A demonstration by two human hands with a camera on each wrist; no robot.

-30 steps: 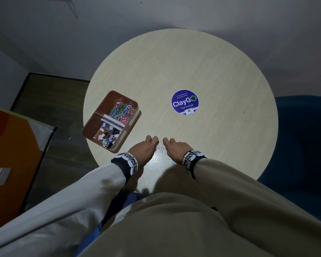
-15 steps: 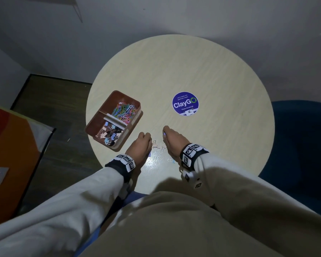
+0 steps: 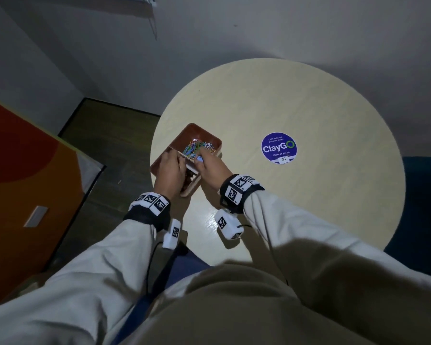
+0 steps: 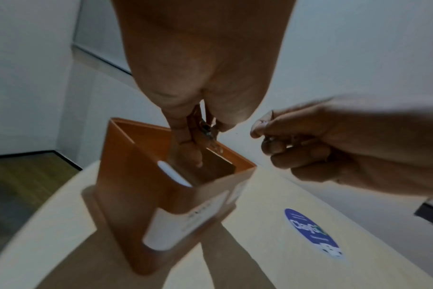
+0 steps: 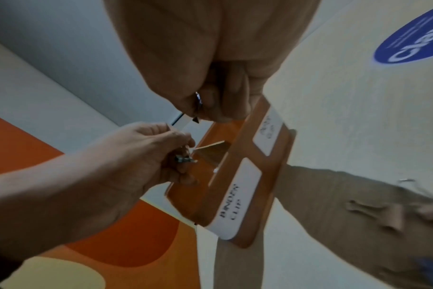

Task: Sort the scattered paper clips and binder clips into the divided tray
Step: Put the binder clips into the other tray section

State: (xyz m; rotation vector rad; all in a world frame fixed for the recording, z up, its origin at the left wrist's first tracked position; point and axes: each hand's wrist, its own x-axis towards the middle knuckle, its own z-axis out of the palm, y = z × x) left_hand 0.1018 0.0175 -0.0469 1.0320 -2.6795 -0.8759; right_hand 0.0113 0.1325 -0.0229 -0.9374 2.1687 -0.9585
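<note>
The brown divided tray [image 3: 210, 139] stands at the table's left edge, and its far compartment holds a heap of coloured paper clips [image 3: 195, 148]. My left hand [image 3: 177, 158] hovers over the near compartment, labelled BINDER CLIP [image 5: 231, 197], and pinches a small binder clip [image 4: 207, 129]. My right hand [image 3: 200, 157] is over the divider and pinches a small clip [image 5: 198, 99], of which only a wire loop shows. My hands hide the near compartment's contents.
Two loose binder clips [image 5: 383, 213] and a paper clip [image 5: 405, 180] lie on the round pale table [image 3: 309, 108] in my arm's shadow. A blue ClayGo sticker [image 3: 279, 147] marks the table's middle. An orange panel [image 3: 23, 170] stands to the left.
Both hands have lifted from the near table edge and moved forward and left to above the tray, each carrying a clip. The head view has swung left.
</note>
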